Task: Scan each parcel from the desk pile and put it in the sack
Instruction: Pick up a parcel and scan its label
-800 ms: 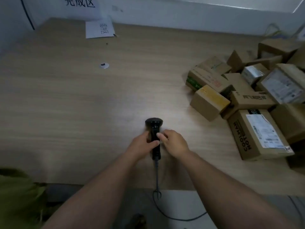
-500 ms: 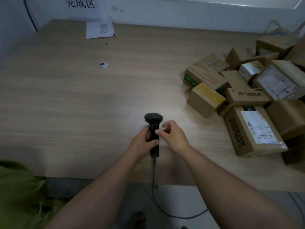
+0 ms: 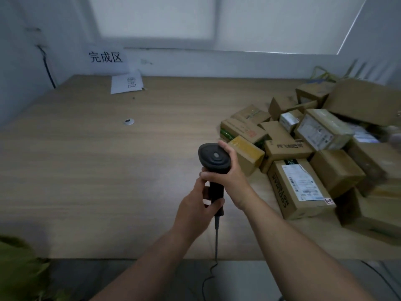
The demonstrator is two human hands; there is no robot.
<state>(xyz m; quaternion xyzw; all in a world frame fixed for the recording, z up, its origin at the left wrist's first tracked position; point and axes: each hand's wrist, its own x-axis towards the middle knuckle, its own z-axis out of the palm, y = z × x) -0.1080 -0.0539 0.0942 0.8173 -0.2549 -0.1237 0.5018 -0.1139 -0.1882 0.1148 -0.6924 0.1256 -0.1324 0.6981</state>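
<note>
brown cardboard parcels (image 3: 303, 153) lie heaped on the wide pale wooden desk (image 3: 86, 170), just right of and beyond my right fingers, with the nearest yellow-taped box (image 3: 247, 155) close behind them. i count a dozen or more, but the heap runs out of view, so no firm total. far left of and below my left fingers sits one crumpled green fabric shape (image 3: 19, 270), which i take for the sack; whether it holds anything i can't tell. one black handheld barcode scanner (image 3: 214, 158), trailing one dark cable (image 3: 216, 240), is up off the desk. my left hand (image 3: 195, 211) grips its handle and my right hand (image 3: 230, 177) wraps the neck under the head. neither hand holds a parcel, so i judge the visible pile all remains to scan and bag.
</note>
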